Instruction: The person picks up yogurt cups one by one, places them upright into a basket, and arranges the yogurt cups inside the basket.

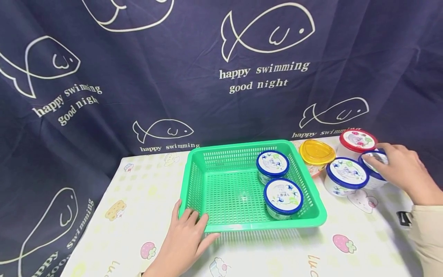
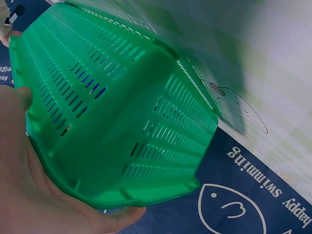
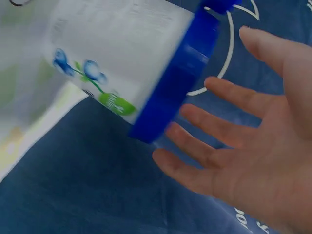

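Note:
My left hand [image 1: 183,242] holds the near left corner of a green slotted basket [image 1: 254,227], its fingers over the rim. The left wrist view shows that hand wrapped along the basket's edge. Two round tubs with blue lids, a rear tub [image 1: 272,163] and a front tub [image 1: 283,196], stand upright at the basket's right side. To the right of it, my right hand [image 1: 403,171] is over a blue-lidded tub [image 1: 375,182] and partly hides its lid. In the right wrist view its fingers are spread and extended beside the blue lid [image 3: 180,73].
Outside the basket's right wall stand a yellow-lidded tub [image 1: 316,154], a red-lidded tub [image 1: 358,140] and another blue-lidded tub [image 1: 347,175], close together. A patterned cloth [image 1: 114,231] covers the table. Behind hangs a dark blue fish-print curtain [image 1: 200,88].

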Demonstrator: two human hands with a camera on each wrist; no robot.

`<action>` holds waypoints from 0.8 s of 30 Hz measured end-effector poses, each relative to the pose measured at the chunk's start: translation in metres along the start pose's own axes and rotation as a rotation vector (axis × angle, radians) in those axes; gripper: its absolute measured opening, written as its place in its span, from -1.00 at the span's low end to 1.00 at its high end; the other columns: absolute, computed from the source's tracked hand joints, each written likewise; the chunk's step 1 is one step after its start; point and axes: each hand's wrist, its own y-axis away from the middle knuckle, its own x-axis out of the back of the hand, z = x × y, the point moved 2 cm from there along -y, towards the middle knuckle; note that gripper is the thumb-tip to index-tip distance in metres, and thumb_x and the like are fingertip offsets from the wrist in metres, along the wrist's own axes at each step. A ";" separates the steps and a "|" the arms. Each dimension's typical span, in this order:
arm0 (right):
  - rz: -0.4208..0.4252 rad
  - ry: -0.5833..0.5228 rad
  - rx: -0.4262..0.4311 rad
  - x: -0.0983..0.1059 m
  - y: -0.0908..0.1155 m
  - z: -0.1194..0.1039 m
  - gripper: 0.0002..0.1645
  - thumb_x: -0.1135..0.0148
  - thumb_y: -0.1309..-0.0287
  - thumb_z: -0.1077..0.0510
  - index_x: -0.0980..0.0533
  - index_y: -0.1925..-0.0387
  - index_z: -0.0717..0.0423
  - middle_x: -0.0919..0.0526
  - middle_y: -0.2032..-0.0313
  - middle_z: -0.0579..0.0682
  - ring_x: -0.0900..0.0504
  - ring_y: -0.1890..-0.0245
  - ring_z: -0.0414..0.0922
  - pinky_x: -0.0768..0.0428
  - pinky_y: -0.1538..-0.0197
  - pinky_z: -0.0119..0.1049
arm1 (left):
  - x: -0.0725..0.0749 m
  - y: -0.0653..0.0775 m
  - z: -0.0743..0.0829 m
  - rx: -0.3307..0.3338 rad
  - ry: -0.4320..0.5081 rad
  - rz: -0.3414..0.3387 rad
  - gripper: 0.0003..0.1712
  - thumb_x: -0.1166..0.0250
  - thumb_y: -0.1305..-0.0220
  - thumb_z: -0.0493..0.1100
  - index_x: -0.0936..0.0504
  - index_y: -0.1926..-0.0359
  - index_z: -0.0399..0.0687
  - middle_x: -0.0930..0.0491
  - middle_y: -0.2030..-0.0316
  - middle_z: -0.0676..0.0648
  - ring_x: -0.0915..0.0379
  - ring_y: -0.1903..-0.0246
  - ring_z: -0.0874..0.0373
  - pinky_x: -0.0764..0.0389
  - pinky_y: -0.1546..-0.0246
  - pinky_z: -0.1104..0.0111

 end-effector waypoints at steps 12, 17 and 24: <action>-0.036 0.022 -0.130 -0.014 0.000 -0.001 -0.06 -0.19 -0.27 -0.27 -0.27 -0.13 0.57 -0.24 -0.05 0.65 -0.16 0.02 0.63 -0.28 0.10 0.56 | 0.000 0.000 -0.001 -0.006 -0.006 0.005 -0.49 -0.16 -0.30 0.35 -0.43 0.39 0.03 -0.43 0.52 0.05 -0.47 0.24 0.01 -0.10 -0.26 -0.30; -0.044 0.016 -0.128 -0.014 0.000 0.001 -0.05 -0.18 -0.27 -0.28 -0.27 -0.12 0.59 -0.25 -0.04 0.65 -0.16 0.01 0.62 -0.27 0.05 0.56 | 0.000 0.000 0.000 -0.009 -0.001 0.010 -0.49 -0.17 -0.29 0.34 -0.43 0.39 0.02 -0.42 0.53 0.04 -0.46 0.25 0.00 -0.09 -0.27 -0.29; -0.069 0.006 -0.141 -0.013 0.000 0.005 -0.02 -0.18 -0.25 -0.32 -0.25 -0.16 0.55 -0.24 -0.04 0.65 -0.17 0.01 0.61 -0.25 0.06 0.58 | 0.001 0.000 0.000 -0.009 -0.014 0.011 -0.49 -0.21 -0.26 0.35 -0.44 0.40 0.02 -0.43 0.53 0.04 -0.47 0.25 0.02 -0.12 -0.25 -0.28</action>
